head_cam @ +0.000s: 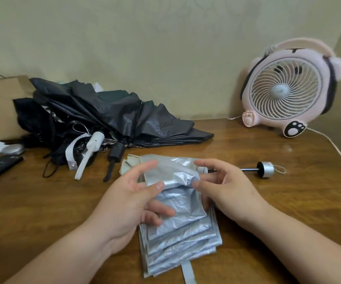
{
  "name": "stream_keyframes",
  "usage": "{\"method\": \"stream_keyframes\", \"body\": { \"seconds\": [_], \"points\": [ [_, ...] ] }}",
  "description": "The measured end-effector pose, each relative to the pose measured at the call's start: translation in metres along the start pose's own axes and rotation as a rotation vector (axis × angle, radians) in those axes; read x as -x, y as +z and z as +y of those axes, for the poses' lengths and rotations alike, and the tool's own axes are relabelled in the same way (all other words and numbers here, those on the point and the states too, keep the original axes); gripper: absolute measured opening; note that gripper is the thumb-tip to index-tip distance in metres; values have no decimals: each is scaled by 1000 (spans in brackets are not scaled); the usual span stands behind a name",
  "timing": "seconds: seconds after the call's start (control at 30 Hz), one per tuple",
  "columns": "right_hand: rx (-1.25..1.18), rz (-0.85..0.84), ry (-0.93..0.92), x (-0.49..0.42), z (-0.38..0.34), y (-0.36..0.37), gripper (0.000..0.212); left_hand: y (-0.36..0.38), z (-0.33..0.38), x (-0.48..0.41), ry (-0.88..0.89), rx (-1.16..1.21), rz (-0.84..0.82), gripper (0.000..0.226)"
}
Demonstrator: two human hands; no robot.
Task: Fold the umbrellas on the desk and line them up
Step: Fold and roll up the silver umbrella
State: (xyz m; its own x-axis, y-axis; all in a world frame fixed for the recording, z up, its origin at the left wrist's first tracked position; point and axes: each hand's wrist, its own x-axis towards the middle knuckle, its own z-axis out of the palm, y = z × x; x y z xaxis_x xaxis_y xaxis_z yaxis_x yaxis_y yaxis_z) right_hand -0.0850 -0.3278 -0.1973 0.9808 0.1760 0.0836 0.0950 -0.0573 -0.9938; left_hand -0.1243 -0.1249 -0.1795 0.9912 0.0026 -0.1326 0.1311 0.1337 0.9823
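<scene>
Wooden desk [278,212]; fingers [145,169] of left hand [124,203], right hand [227,187] pinch silver umbrella [181,222] canopy.

Brightness: soft, even indoor light, with the cream wall [165,48] and the wooden table [278,201] plainly lit.
Glare: pale sheen across the crinkled silver umbrella [177,212], and a faint bright patch near the table's far right corner by the pink fan [284,91].
Shadows: short and diffuse under the black umbrellas [104,111]; the wall darkens at the upper right.
Sharpness: centre fairly crisp, softer toward the table's left edge.
Distortion: wide-angle bowing, with the table's far edge curving and the fan leaning.
</scene>
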Motion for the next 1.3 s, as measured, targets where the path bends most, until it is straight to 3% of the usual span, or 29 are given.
{"method": "stream_keyframes", "body": {
  "seconds": [0.1,0.4,0.6,0.73,0.93,1.13,1.3],
  "points": [
    [54,-11,32,-1,-6,-3,42,-2,-7,-2,11,26,29,45],
    [-107,-35,43,4,-13,-11,42,-10,-14,-1,84,74,8,36],
    [-89,-66,63,3,-13,-12,32,-11,-20,1,122,-6,-28,30],
    [-70,22,92,-2,-10,-7,22,-9,-19,4,128,-58,-50,37],
    [-179,45,143,-6,-10,-14,39,-7,-20,0,102,-19,-8,40],
    [-217,29,133,-7,-9,-20,40,-6,-20,1,94,26,21,39],
    [-154,-64,101,-2,-13,-22,18,-7,-18,3,101,21,19,38]
  ]
}}
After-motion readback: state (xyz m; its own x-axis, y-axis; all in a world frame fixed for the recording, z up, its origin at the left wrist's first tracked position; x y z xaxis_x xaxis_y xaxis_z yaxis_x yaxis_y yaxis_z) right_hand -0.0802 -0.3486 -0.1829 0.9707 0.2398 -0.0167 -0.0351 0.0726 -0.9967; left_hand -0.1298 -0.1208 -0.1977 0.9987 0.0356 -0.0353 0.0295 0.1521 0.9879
